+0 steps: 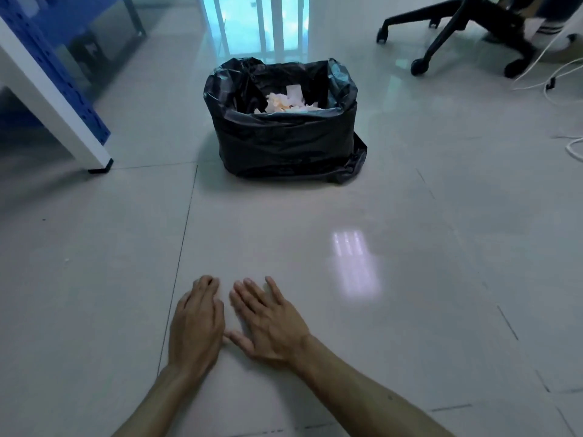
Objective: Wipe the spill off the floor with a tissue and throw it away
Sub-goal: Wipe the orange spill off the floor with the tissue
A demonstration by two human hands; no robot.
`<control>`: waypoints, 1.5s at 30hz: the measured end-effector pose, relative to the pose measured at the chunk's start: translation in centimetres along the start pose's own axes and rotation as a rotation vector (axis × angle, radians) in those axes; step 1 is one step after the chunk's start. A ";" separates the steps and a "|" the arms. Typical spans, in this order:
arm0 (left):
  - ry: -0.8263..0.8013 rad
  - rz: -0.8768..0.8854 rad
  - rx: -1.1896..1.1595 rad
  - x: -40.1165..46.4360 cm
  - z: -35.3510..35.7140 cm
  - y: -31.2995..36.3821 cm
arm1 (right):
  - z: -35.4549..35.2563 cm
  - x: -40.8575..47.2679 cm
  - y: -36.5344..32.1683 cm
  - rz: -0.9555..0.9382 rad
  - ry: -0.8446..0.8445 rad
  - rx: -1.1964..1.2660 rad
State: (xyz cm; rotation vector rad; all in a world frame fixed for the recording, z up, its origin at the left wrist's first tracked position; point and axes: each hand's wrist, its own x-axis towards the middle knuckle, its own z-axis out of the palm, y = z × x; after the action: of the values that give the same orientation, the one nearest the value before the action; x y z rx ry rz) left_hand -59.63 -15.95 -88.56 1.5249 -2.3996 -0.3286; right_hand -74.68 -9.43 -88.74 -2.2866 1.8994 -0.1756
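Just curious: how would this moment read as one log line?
left hand: open, empty | right hand: open, empty | glossy pale tiled floor: no spill seen | black-bagged bin: crumpled tissues inside

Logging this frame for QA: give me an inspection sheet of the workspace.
Surface: glossy tiled floor, no spill seen.
Job's things: bin with black bag, crumpled tissues inside; no tissue in hand.
Clutter: nothing seen near the hands.
Grippers: left hand and right hand palm-down, empty, low over the floor.
Cables: white cables at right.
Surroundings: office chair base, white table leg, blue panel.
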 end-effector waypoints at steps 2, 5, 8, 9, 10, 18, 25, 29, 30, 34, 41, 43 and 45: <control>0.012 0.008 0.006 1.0 0.3 0.0 | -0.1 -0.5 2.7 0.100 0.022 -0.016; 0.004 0.007 -0.009 2.3 0.8 0.2 | -1.8 -2.9 9.2 0.396 0.036 -0.035; 0.001 -0.015 -0.043 3.4 1.2 0.6 | -3.6 -8.8 17.1 0.739 0.020 -0.114; 0.004 -0.028 -0.066 3.9 1.2 1.0 | -4.3 -10.8 19.1 0.845 0.018 -0.105; 0.014 -0.044 -0.080 4.4 1.2 1.4 | -4.9 -12.4 20.4 0.934 0.016 -0.093; 0.077 -0.098 -0.030 5.6 2.8 2.7 | -3.3 -3.6 16.7 0.839 0.068 0.020; 0.056 -0.007 -0.045 5.6 3.0 1.4 | -0.2 5.9 3.1 0.075 0.051 0.062; 0.079 -0.063 -0.076 5.7 2.8 2.0 | -1.4 4.7 8.3 0.217 0.093 -0.029; 0.075 -0.073 -0.073 5.8 2.7 2.1 | -1.9 3.9 10.9 0.336 0.113 -0.036; 0.050 -0.030 0.089 7.6 1.6 1.4 | -4.9 -4.2 21.1 0.825 -0.027 -0.141; -0.011 0.023 0.083 8.6 2.5 0.5 | -6.4 -5.7 23.6 1.112 -0.013 0.025; -0.029 0.039 0.084 8.7 2.7 0.1 | -5.8 -1.9 22.2 1.030 0.027 0.040; -0.019 0.038 0.063 9.0 2.7 -0.2 | -4.6 2.9 18.9 0.886 0.062 0.029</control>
State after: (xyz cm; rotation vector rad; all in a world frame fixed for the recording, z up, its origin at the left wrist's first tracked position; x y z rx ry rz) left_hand -64.04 -24.12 -90.16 1.5071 -2.4722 -0.2621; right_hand -93.25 -15.85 -88.02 -1.2356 2.6851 -0.1480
